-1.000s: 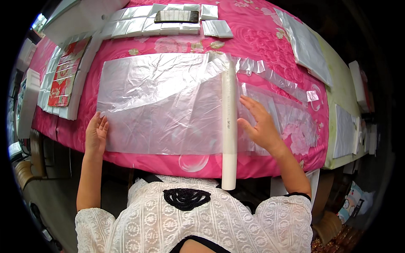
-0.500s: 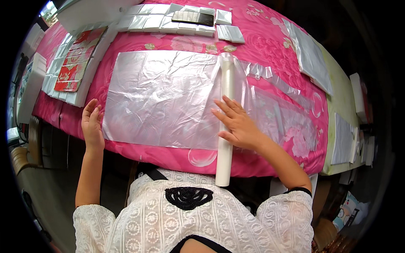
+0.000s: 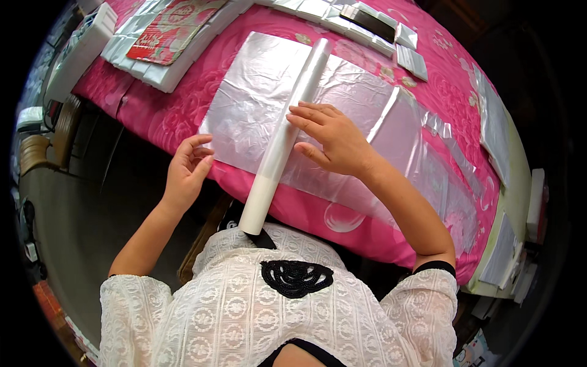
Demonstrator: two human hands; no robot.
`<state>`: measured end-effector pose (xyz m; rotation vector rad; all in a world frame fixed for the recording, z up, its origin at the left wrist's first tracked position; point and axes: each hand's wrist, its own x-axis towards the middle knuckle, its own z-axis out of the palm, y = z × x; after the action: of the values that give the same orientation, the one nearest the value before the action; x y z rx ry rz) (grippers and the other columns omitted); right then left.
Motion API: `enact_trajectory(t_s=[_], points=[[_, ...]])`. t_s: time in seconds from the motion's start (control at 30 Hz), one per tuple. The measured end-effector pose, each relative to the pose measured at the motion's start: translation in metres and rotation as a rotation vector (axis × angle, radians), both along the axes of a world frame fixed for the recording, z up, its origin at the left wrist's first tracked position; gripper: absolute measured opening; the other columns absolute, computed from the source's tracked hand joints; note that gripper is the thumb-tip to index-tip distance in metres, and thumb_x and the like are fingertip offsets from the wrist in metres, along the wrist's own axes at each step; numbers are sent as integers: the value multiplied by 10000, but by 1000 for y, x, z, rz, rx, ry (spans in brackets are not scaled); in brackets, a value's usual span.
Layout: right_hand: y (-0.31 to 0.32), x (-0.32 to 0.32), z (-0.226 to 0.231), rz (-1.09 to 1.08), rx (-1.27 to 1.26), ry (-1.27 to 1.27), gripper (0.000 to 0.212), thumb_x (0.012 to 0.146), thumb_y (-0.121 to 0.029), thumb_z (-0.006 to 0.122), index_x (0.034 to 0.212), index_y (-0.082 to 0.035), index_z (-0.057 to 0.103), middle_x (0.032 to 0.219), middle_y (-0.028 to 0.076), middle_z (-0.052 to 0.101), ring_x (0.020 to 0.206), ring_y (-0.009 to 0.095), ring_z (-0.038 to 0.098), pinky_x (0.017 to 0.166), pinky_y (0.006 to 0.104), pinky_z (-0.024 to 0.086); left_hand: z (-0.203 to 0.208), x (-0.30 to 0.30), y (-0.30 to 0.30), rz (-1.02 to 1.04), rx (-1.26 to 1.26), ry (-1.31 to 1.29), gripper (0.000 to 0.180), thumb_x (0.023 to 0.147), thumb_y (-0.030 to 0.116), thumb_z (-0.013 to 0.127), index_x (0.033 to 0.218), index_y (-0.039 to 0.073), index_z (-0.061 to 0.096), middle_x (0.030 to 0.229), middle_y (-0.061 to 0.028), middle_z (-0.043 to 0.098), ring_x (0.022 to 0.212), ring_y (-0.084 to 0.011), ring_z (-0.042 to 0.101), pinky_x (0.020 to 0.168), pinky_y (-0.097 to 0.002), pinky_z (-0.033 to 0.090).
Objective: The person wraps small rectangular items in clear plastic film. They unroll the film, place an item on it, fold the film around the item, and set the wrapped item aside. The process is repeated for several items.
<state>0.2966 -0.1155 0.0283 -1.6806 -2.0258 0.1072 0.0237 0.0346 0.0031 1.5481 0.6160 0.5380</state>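
A long whitish roll [image 3: 282, 137] lies across clear plastic sheeting [image 3: 232, 101], its near end sticking out past the table edge toward my body. My right hand [image 3: 333, 137] rests against the roll's right side, fingers stretched out and touching it. My left hand [image 3: 188, 168] hovers by the sheeting's near left corner, fingers loosely curled and apart, with no object visible in it. The wrinkled sheeting shows on both sides of the roll, and more of it [image 3: 351, 104] spreads to the right.
A pink flowered cloth [image 3: 165, 116] covers the table. Stacks of white packets with a red patterned board [image 3: 174, 30] stand at the far left. A dark phone [image 3: 369, 23] lies on packets at the back. Folded plastic [image 3: 492, 131] lies at the right. A chair [image 3: 55, 137] stands left.
The roll has moved left over the sheeting, leaving more of it showing on the right. My right hand has gone along with it. The whole view has turned.
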Motion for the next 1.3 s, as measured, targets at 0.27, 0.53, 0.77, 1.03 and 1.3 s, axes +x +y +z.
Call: enact_trajectory(t_s=[0.27, 0.53, 0.77, 1.03, 1.3], points=[[92, -38, -30, 75, 61, -94, 519, 865, -424, 502, 1236, -61, 525, 1314, 139, 481, 1298, 299, 347, 1081, 471, 220, 1, -24, -21, -28, 158, 228, 422, 841, 42, 570, 1239, 3, 436, 1130, -64, 456, 963, -122, 492, 854, -257, 424], [156, -88, -36, -173, 141, 41, 549, 824, -304, 534, 1272, 5, 464, 1340, 222, 404, 1330, 348, 265, 1101, 473, 149, 9, -25, -21, 5, 199, 469, 669, 706, 177, 763, 1241, -15, 410, 1117, -132, 521, 1023, -216, 532, 901, -325, 418], [143, -86, -23, -470, 272, 1301, 902, 746, -122, 620, 1407, 41, 26, 1357, 280, 293, 1212, 318, 425, 959, 427, 417, 14, -31, -24, -201, -780, -11, 732, 696, 353, 762, 1236, -25, 440, 1050, -136, 592, 851, -171, 627, 711, -306, 553], [93, -48, 25, -376, 98, 1695, 606, 771, -179, 680, 1209, 41, 325, 938, 125, 532, 840, 188, 596, 761, 333, 524, 37, 18, -32, -324, -532, 166, 702, 747, 300, 722, 1276, -19, 391, 1040, -113, 569, 878, -151, 591, 782, -316, 486], [69, -32, 18, -158, 231, 1955, 566, 788, -168, 661, 1225, -3, 341, 942, 110, 542, 829, 166, 586, 747, 329, 531, 43, 39, -49, -592, -868, 77, 714, 696, 210, 742, 1271, -43, 403, 785, -34, 559, 638, -98, 559, 607, -261, 488]])
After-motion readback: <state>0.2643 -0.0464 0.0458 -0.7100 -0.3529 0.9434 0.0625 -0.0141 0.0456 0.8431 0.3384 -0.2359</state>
